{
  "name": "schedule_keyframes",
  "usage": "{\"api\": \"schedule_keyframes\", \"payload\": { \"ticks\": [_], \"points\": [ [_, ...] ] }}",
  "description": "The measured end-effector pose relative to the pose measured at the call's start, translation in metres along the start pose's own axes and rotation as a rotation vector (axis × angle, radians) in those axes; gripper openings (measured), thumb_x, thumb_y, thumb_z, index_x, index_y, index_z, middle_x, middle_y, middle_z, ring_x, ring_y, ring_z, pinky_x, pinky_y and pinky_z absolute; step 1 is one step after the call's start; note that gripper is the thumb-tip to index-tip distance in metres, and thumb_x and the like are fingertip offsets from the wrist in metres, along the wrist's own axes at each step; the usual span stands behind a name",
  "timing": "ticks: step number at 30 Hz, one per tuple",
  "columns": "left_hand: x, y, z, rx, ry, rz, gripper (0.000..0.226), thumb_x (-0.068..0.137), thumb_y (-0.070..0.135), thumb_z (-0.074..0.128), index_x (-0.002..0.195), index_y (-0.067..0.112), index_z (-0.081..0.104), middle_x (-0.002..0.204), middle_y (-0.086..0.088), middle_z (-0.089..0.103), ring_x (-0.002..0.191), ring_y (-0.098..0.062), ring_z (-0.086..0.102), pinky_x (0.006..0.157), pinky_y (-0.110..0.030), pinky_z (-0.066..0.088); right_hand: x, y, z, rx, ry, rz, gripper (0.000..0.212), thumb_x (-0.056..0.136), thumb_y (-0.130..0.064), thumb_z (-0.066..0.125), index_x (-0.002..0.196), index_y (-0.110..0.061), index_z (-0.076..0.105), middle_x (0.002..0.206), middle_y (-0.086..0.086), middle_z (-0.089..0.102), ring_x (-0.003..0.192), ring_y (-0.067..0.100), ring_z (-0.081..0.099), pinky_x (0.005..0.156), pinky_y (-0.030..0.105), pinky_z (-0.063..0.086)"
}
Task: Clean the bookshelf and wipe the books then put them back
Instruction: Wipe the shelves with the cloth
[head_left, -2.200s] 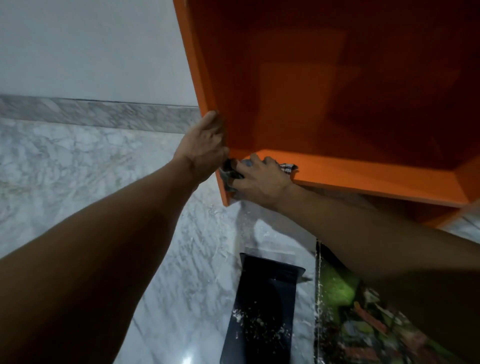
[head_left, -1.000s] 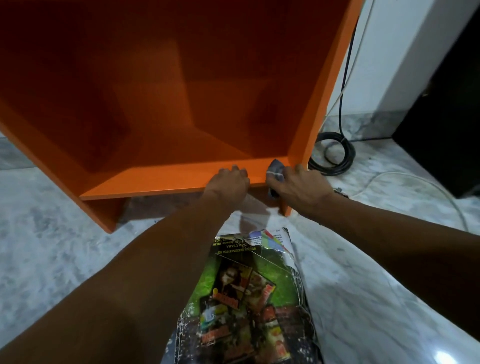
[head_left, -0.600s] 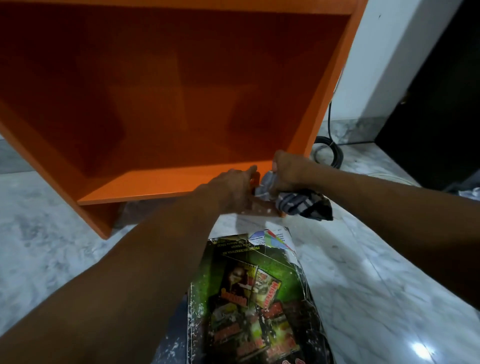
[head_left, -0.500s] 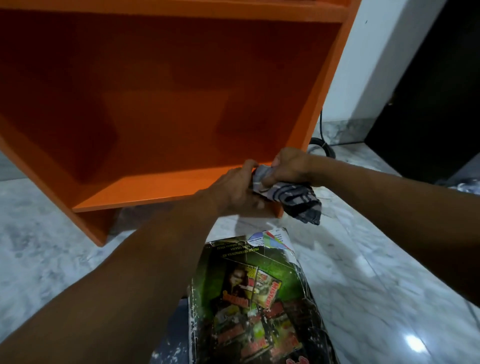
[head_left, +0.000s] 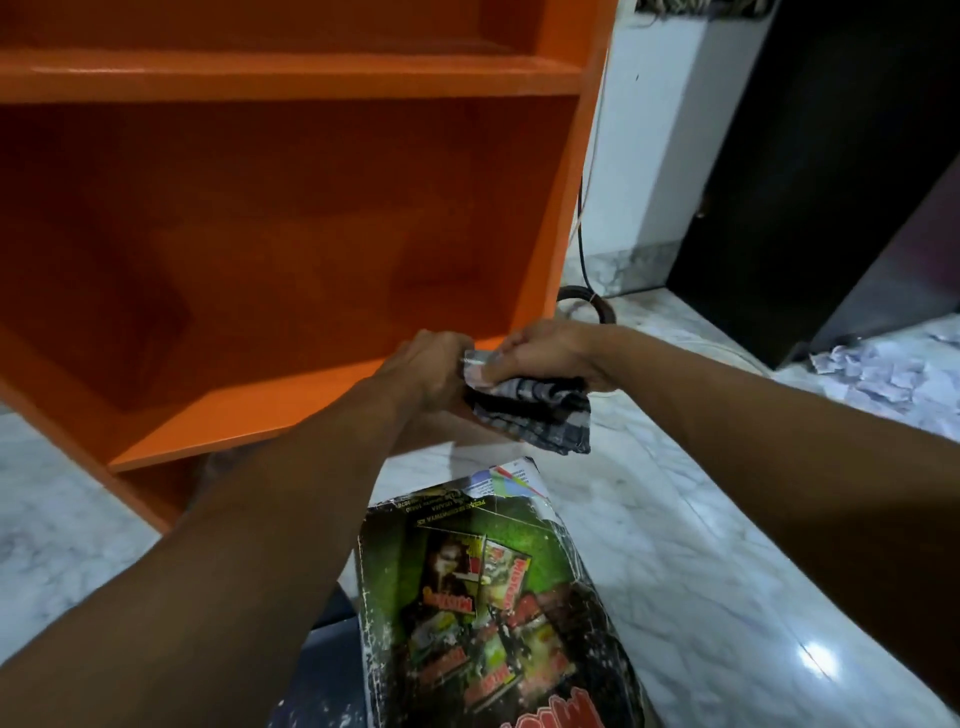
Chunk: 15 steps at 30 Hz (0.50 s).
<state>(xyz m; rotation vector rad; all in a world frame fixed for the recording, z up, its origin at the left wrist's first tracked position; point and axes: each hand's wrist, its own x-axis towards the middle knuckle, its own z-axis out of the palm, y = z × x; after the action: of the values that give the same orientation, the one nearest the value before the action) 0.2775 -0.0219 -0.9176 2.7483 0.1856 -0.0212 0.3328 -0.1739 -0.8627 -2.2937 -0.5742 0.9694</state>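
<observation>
Marble floor (head_left: 675, 519) is carrying the dusty book (head_left: 483, 597) below the empty bookshelf (head_left: 260, 405). I'm clamping left hand (head_left: 431, 369) and right hand (head_left: 540, 353) on the cloth (head_left: 535, 405), perhaps refolding; shaken grit could be falling onto that book.

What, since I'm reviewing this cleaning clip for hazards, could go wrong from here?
1. The left hand and right hand both grip the cloth just over the book lying on the floor, so shaken dust may fall onto its speckled cover.
2. The coiled cable beside the bookshelf could snag a foot.
</observation>
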Motion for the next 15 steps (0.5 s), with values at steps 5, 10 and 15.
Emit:
{"api": "schedule_keyframes", "payload": {
  "ticks": [5, 10, 15],
  "points": [
    [-0.014, 0.03, -0.005, 0.195, -0.031, -0.097, 0.009, 0.086, 0.013, 0.062, 0.092, 0.019, 0.061, 0.099, -0.014, 0.066, 0.089, -0.034, 0.062, 0.069, -0.037, 0.046, -0.015, 0.021, 0.008, -0.199, 0.0, -0.123, 0.039, 0.086, -0.025, 0.07, 0.118, -0.005, 0.06, 0.087, 0.006, 0.057, 0.067, 0.015, 0.052, 0.05, 0.025, 0.036],
    [-0.044, 0.063, 0.004, 0.231, -0.056, -0.198, 0.01, 0.088, 0.017, 0.065, 0.098, 0.014, 0.065, 0.096, -0.014, 0.067, 0.083, -0.032, 0.061, 0.07, -0.037, 0.05, -0.028, 0.045, 0.014, -0.318, -0.031, -0.216, 0.042, 0.076, -0.029, 0.078, 0.108, -0.008, 0.062, 0.098, 0.009, 0.061, 0.081, 0.021, 0.056, 0.061, 0.028, 0.042],
    [-0.083, 0.084, 0.012, 0.24, -0.072, -0.386, 0.018, 0.092, 0.006, 0.056, 0.108, 0.014, 0.06, 0.098, -0.01, 0.058, 0.08, -0.029, 0.057, 0.067, -0.038, 0.051, -0.041, 0.06, 0.044, -0.413, -0.17, -0.309, 0.031, 0.073, -0.02, 0.076, 0.096, -0.009, 0.059, 0.089, 0.011, 0.062, 0.073, 0.023, 0.056, 0.063, 0.035, 0.046]
  ]
}}
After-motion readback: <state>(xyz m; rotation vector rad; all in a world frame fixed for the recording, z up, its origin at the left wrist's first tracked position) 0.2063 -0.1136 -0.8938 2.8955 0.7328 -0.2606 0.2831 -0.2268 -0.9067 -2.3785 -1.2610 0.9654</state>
